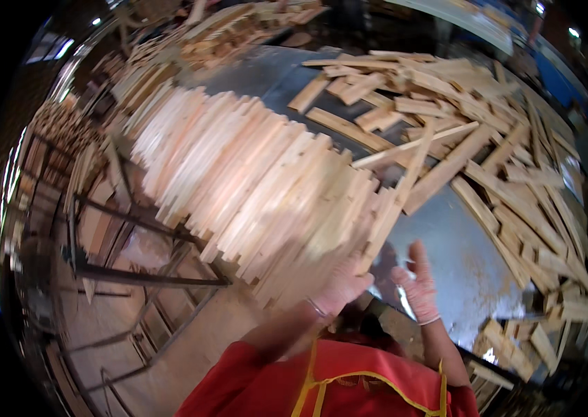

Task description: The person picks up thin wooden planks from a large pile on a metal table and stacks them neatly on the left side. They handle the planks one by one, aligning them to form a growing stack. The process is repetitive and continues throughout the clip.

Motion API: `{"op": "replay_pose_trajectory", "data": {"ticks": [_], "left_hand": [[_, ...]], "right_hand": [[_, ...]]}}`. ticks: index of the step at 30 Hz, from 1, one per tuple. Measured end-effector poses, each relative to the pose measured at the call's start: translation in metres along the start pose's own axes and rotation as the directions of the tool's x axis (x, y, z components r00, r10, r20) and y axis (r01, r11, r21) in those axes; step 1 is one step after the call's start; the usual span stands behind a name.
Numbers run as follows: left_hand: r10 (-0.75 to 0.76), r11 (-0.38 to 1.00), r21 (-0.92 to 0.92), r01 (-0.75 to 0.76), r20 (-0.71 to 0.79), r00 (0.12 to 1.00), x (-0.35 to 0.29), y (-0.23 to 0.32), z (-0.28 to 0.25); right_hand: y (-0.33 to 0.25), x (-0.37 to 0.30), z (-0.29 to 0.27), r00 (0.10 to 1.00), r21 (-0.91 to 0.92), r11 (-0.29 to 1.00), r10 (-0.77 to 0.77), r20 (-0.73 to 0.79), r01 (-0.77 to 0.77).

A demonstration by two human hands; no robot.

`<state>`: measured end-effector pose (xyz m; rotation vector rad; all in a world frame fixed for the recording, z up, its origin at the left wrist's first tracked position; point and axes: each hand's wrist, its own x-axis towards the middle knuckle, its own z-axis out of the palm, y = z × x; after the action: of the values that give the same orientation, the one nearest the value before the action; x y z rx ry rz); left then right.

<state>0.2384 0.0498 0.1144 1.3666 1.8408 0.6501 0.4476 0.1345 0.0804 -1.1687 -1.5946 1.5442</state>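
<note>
My left hand (341, 286), in a pale glove, is closed around the near end of a wooden strip (399, 201). The strip slants up and away to the right, along the right end of a long row of wooden strips (259, 184) set side by side. My right hand (419, 290), gloved too, is raised over the near edge of the metal table (440, 243). Its fingers are apart and nothing is in it. To the right and beyond it spreads a loose heap of wooden pieces (509, 201) lying at many angles.
At the left stands a dark metal frame (148, 276) close to the row. Shorter wood pieces (516, 351) lie at the table's near right corner. Further stacks of wood (238, 31) rise at the far side, and a pile of wood (64, 128) sits at the far left.
</note>
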Motion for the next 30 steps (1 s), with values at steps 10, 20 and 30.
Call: {"op": "replay_pose_trajectory", "data": {"ticks": [10,20,30], "left_hand": [[-0.369,0.718,0.353,0.599,-0.536,0.759,0.011,-0.159,-0.153],[-0.468,0.625,0.365,0.69,-0.532,0.706,0.013,-0.159,-0.268],[0.065,0.48,0.739,0.472,-0.567,0.821,0.016,-0.246,-0.278]], "right_hand": [[0.132,0.256,-0.046,0.959,-0.036,0.994,0.087,-0.27,-0.101],[0.043,0.267,-0.061,0.957,0.233,0.964,0.184,-0.223,-0.131],[0.145,0.017,-0.029,0.98,-0.225,0.958,0.15,-0.133,-0.177]]}}
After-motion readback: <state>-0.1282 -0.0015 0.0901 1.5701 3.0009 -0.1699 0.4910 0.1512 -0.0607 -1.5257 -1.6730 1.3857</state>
